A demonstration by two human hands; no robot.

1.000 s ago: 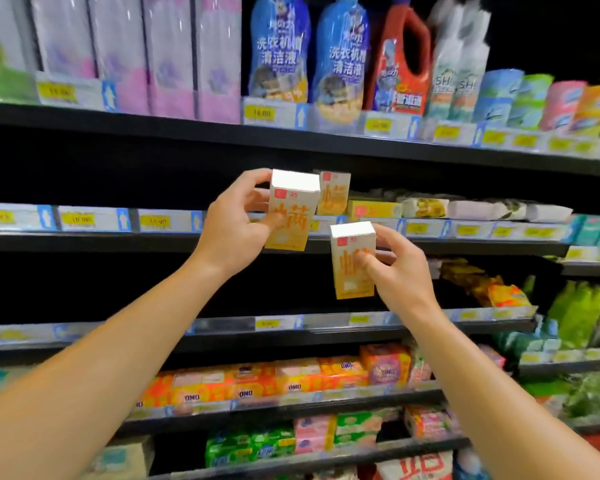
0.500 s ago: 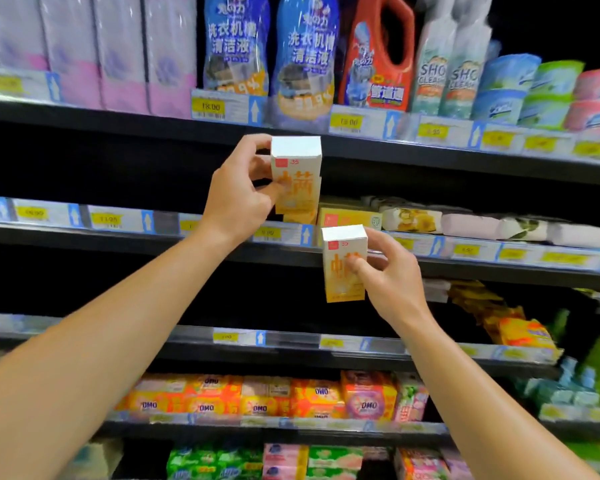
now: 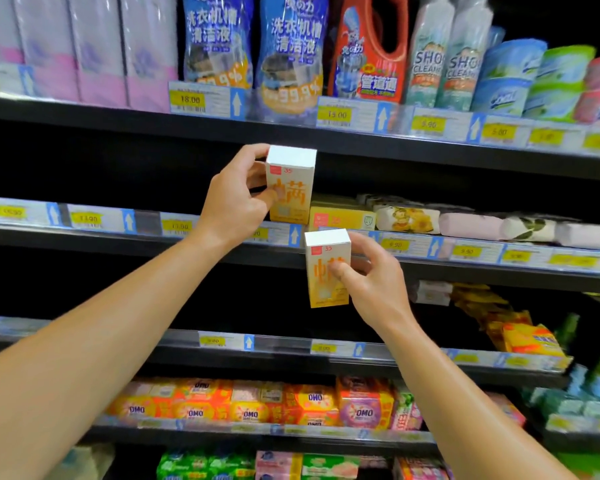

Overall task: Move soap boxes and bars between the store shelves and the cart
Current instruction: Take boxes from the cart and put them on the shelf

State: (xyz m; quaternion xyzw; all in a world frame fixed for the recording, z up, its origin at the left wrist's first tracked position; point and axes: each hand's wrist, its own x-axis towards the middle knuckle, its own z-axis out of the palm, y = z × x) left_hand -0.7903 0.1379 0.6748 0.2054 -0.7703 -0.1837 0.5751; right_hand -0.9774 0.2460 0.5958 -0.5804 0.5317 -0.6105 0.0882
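Two yellow-and-white soap boxes are held upright in front of the dark store shelves. My left hand (image 3: 236, 202) grips the upper soap box (image 3: 293, 187) by its left side, level with the second shelf (image 3: 84, 237). Its bottom edge sits at the shelf's price strip. My right hand (image 3: 368, 275) pinches the lower soap box (image 3: 324, 271) from the right, just below that shelf's front edge. On the second shelf, right behind the upper box, a similar yellow box (image 3: 340, 216) lies flat. No cart is in view.
Wrapped soap bars (image 3: 471, 223) line the second shelf to the right. The top shelf carries pink packs (image 3: 94, 46) and detergent bottles (image 3: 291, 53). Orange OMO packs (image 3: 257, 403) fill a lower shelf, yellow packets (image 3: 530, 337) lie on the third.
The view has drawn nearer to the shelves. My left hand has brought its box down and forward to the second shelf's edge. My right hand holds its box in about the same place.
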